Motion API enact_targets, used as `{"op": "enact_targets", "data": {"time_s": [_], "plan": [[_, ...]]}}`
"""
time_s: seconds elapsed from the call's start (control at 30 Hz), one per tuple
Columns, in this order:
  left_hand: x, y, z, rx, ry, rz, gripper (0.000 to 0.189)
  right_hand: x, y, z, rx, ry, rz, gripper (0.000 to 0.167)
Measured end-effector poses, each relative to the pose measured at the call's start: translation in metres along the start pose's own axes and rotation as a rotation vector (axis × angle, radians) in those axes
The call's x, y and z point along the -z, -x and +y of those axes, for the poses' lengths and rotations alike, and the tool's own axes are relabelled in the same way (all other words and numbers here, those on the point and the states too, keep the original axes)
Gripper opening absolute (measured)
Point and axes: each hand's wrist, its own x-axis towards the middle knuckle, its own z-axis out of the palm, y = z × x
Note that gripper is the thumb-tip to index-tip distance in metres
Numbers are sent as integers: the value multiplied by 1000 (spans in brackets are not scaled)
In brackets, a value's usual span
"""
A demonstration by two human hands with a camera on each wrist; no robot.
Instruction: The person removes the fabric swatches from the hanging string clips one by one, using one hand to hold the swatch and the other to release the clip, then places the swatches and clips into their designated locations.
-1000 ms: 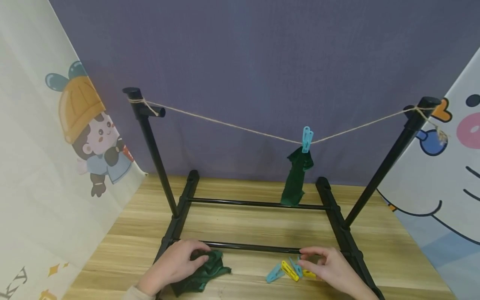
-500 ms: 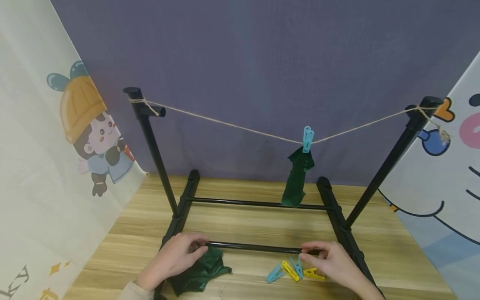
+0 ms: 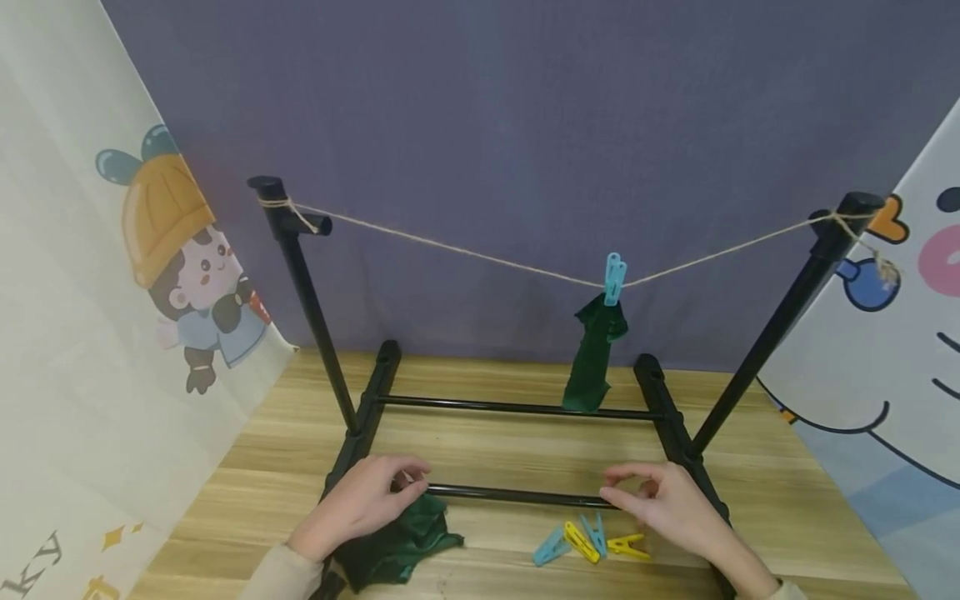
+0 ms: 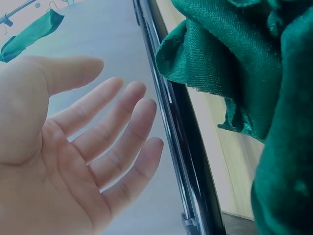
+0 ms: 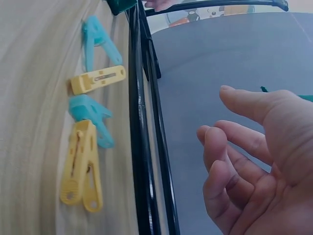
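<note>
My left hand hovers over a crumpled green cloth on the table. In the left wrist view its fingers are relaxed, with nothing in them, apart from the cloth. At the right, my right hand is held above the front bar, fingers loosely bent and holding nothing. Near it on the table lie blue clothespins and yellow clothespins, seen close in the right wrist view as a yellow clothespin and a blue clothespin. A blue clothespin pins a small green garment on the string.
A black frame stands on the wooden table, with a left post and a right post. The sagging string joins their tops. The front bar runs low between the hands. A dark backdrop rises behind.
My right hand has lifted up and away from the clothespins, uncovering the rightmost yellow one. The left hand has risen slightly from the cloth. The hanging garment stays in place.
</note>
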Motion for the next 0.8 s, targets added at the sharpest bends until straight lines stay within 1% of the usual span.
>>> {"op": "enact_targets", "data": {"time_s": [0.13,0.27,0.4,0.53,0.7,0.8], "plan": [[0,-4,2,12,-5,-21,26,4,-1,-3,7,16,8,41],[1,-8,5,6,1,-26,26,8,-2,-7,46,30,37,36],[0,-12,7,-7,21,-27,25,12,-3,-10,91,38,69,29],[-1,-16,7,-5,58,-40,26,15,-4,-15,114,43,82,27],[-2,-21,8,-16,104,-33,26,22,-8,-26,132,29,73,25],[-4,-25,10,-26,111,-20,26,27,-9,-34,123,22,80,24]]}}
